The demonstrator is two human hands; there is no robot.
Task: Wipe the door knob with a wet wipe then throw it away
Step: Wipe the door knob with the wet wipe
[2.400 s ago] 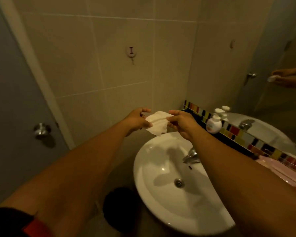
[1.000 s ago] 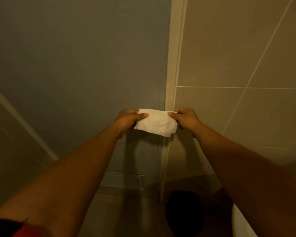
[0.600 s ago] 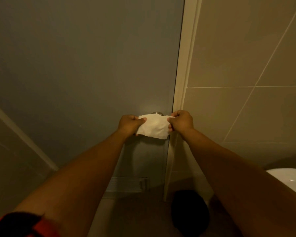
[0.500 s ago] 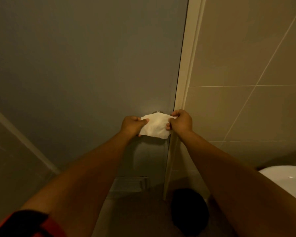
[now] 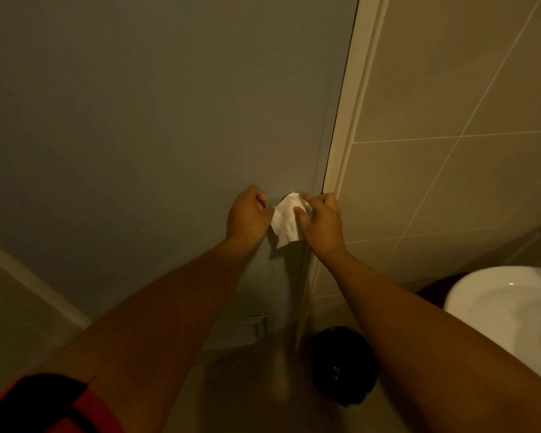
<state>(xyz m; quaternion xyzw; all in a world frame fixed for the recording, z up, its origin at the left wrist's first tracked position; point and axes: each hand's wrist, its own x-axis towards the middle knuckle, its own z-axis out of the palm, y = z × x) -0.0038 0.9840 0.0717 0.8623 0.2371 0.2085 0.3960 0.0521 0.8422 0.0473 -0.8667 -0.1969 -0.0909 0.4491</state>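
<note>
A white wet wipe [image 5: 286, 221] is draped over the door knob [image 5: 289, 193] on the grey door [image 5: 156, 126]; only a sliver of the knob's top shows above the wipe. My right hand [image 5: 320, 225] presses the wipe against the knob, thumb on the cloth. My left hand [image 5: 247, 217] is curled at the wipe's left edge, and whether it still pinches the wipe is hard to tell. A lower corner of the wipe hangs free.
A pale door frame [image 5: 345, 126] runs beside the knob, with a beige tiled wall [image 5: 450, 120] to its right. A white sink [image 5: 506, 310] juts in at the right edge. A dark round bin [image 5: 344, 365] stands on the floor below the knob.
Both hands moved closer together at the knob. The wipe, stretched flat between them before, is now bunched over the knob under my right hand.
</note>
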